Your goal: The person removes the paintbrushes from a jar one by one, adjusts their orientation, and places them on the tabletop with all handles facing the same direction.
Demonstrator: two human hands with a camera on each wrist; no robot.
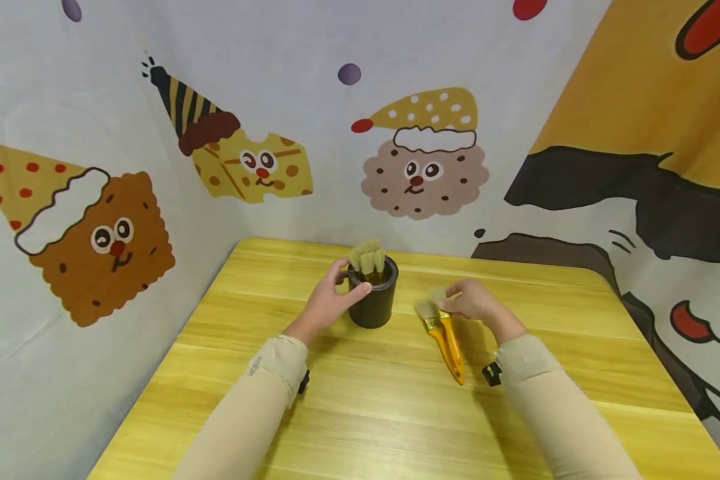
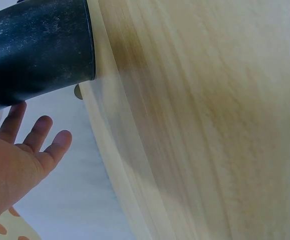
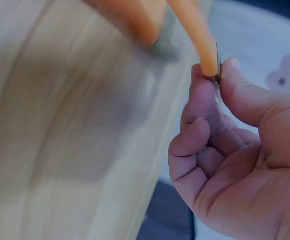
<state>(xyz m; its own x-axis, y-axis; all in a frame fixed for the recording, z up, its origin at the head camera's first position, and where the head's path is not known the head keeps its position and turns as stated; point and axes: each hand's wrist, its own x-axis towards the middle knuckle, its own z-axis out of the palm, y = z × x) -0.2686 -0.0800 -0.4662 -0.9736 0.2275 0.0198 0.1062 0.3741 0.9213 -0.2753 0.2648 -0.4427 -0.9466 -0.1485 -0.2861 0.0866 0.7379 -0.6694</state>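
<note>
A: Before we get to the hands, what's on the cloth (image 1: pixel 276 40), far L?
B: 1 brown biscuit cartoon (image 1: pixel 75 280), then 1 cheese cartoon (image 1: pixel 288 170), both w/ hats.
A: OK, L hand (image 1: pixel 329 298)?
B: Holding the 1 dark cup (image 1: pixel 372 310): thumb at near rim, index round its L side; other fingers spread in L wrist cam, 1 tip touching cup. Cup's upright on the wood table (image 1: pixel 348 413), twd far edge.
A: Qty inside?
B: Min. 3 brush heads (image 1: pixel 367 259), bristles up. They overlap, can't tell exact no.
A: Next, going R?
B: 1 pink cookie cartoon (image 1: pixel 432 200) up on cloth. Below it, R of cup, 2 brushes w/ orange handles side by side, bristles away from person: L brush (image 1: pixel 439 337), R brush (image 1: pixel 449 330).
A: And R hand (image 1: pixel 471 300)?
B: Thumb + index pinching R brush near bristle end, other fingers folded twd palm. Can't tell if brush is fully off table.
A: Sleeves?
B: 2, both beige: L sleeve (image 1: pixel 246 413), R sleeve (image 1: pixel 552 400).
</note>
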